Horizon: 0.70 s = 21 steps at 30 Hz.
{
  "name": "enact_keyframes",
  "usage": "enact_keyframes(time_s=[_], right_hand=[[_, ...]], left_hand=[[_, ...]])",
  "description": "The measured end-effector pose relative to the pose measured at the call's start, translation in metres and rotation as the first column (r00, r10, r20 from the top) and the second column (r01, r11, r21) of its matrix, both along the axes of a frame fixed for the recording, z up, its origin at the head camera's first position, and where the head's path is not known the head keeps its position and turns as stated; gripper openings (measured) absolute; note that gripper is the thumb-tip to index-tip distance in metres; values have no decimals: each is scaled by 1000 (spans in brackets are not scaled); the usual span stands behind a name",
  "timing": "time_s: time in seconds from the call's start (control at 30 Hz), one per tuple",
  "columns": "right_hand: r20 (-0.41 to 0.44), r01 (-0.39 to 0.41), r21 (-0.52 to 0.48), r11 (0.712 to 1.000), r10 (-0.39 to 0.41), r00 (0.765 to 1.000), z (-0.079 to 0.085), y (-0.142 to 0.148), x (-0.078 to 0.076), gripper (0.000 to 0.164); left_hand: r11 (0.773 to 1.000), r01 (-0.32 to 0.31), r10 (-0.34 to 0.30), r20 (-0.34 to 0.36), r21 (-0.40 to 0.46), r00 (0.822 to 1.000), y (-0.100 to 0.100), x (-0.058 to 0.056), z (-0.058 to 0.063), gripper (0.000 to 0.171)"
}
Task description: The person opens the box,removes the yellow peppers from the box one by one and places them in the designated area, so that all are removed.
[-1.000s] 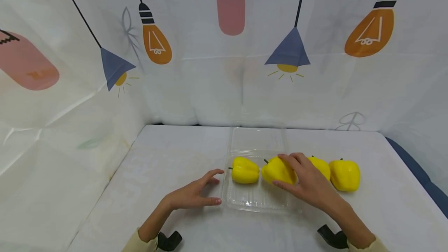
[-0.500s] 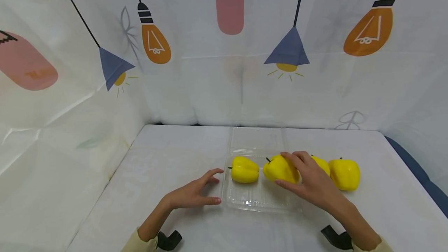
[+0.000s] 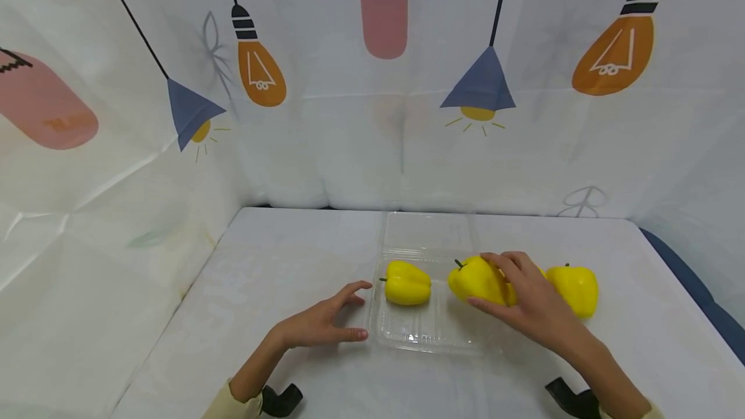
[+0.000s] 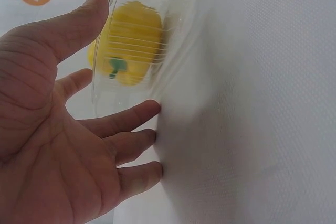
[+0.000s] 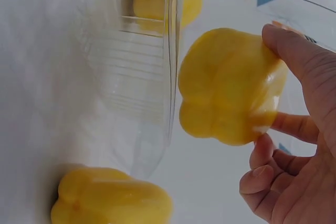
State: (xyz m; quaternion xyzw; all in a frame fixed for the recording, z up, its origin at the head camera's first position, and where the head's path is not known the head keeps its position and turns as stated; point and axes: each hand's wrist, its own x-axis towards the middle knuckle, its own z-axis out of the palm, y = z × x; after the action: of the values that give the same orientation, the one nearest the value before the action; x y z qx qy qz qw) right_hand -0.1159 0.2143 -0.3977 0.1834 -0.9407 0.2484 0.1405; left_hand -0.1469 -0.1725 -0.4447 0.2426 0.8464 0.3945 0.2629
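My right hand (image 3: pixel 532 306) pinches a yellow bell pepper (image 3: pixel 476 279) between thumb and fingers, over the right side of a clear plastic clamshell box (image 3: pixel 427 233). In the right wrist view, this bell pepper (image 5: pixel 228 87) is raised above the box rim (image 5: pixel 172 61). A second yellow bell pepper (image 3: pixel 406 283) lies on its side in the left half of the box, stem to the left. Beside the box's left edge, my left hand (image 3: pixel 323 321) is spread and holds nothing. Its thumb and fingers appear close to the box wall in the left wrist view.
Another yellow bell pepper (image 3: pixel 575 291) stands on the white table (image 3: pixel 279 244) to the right. One more beside it is mostly hidden by my right hand. The box's lid lies open toward the back. A printed white curtain (image 3: pixel 349 141) hangs behind the table.
My right hand has moved to the right with the bell pepper, away from the one in the box. My left hand has stayed in place.
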Motion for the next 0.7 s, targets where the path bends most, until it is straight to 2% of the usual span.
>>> enact_keyframes(time_s=[0.23,0.7], right_hand=[[62,47,-14,999,-46,997,6,4,6,69],[48,88,-9,996,-87,995,9,17,13,68]], left_hand=[[1000,8,-8,-9,10,1000,0,0,0,80],[1000,3,-3,3,11,1000,0,0,0,79]])
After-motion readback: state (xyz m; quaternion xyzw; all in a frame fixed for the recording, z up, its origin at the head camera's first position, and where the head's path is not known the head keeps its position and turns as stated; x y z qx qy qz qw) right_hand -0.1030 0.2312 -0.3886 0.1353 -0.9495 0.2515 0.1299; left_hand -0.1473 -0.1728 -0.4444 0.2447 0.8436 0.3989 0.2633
